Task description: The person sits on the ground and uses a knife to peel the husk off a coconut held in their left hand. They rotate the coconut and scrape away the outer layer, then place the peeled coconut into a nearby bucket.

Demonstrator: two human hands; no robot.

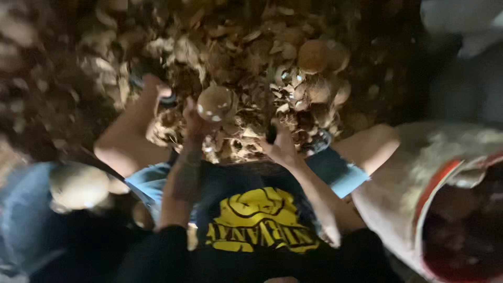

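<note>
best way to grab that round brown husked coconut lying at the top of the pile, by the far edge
Judging from its shape, take the round coconut over its bare domed top, coming from above, fingers spread around its widest part. It sits half sunk in the husk pile, so its underside looks buried. The picture is blurred, so finer detail cannot be told.

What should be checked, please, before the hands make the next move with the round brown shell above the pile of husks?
1. Left hand grips the round shell: ok, fingers touch its lower side.
2. Right hand holds the dark tool firmly: cannot tell, picture blurred.
3. Tool apart from left fingers: ok, a gap shows between them.
4. Husk pile stable: cannot tell.
5. White sack open within reach: ok, its mouth stands beside the right arm.
</note>
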